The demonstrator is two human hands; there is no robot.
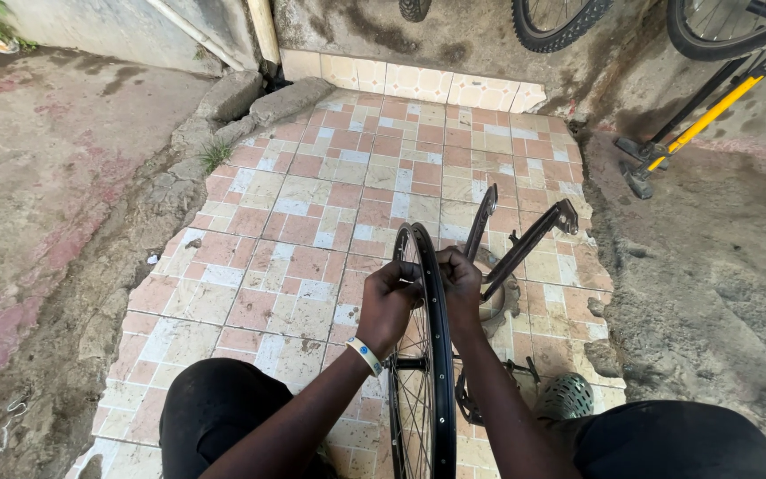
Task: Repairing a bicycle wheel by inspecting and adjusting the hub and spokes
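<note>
Outdoors, hands [423, 288] grip wheel [436, 372] (over tiles [312, 204]).

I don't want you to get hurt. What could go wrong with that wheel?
Both hands, left hand and right hand, pinch the bare black bicycle rim near thin spokes, so fingers might get nipped. The wheel stands upright in a metal stand on uneven tiles; it could tip.
</note>
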